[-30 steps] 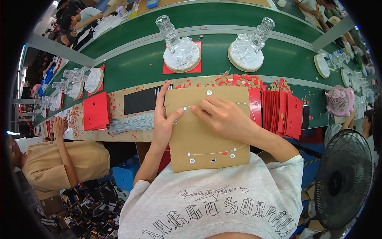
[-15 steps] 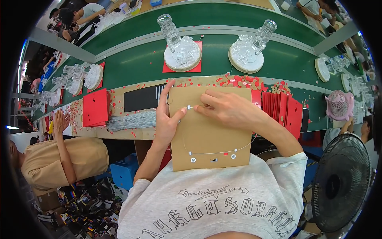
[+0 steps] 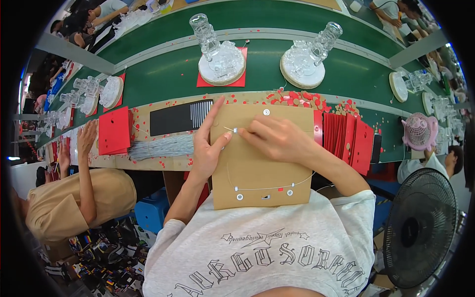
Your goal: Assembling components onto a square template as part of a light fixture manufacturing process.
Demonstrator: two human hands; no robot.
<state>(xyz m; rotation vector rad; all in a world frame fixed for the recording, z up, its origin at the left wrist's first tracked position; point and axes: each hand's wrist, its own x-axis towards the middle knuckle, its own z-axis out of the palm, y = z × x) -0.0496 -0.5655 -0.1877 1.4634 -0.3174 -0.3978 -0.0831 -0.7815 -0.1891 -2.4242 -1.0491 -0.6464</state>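
Note:
A tan cardboard panel (image 3: 264,163) leans upright against my shirt. My left hand (image 3: 207,146) grips its left edge, thumb on the face and index finger stretched up along the side. Beside that thumb sits a small white clip (image 3: 235,130), with a thin pale wire's end (image 3: 227,128) poking out on its left. My right hand (image 3: 277,138) lies over the panel's upper part, finger and thumb pinched on the wire just right of the clip. Lower down, the wire (image 3: 260,189) runs through two more white clips and past a red tag. White round buttons are set in the panel.
Left of the panel lie a bundle of grey wires (image 3: 161,148), a black card (image 3: 170,119) and red cards (image 3: 114,131). Red cards (image 3: 346,141) stand stacked at right. Clear ornaments on white round bases (image 3: 222,69) stand on the green belt. A co-worker (image 3: 81,200) sits left; a black fan (image 3: 420,227) stands right.
My right fingers have moved left, up to the clip, and the wire's end now sticks out beyond it. The panel's top has tipped slightly, showing a white button. The co-worker's hand has shifted.

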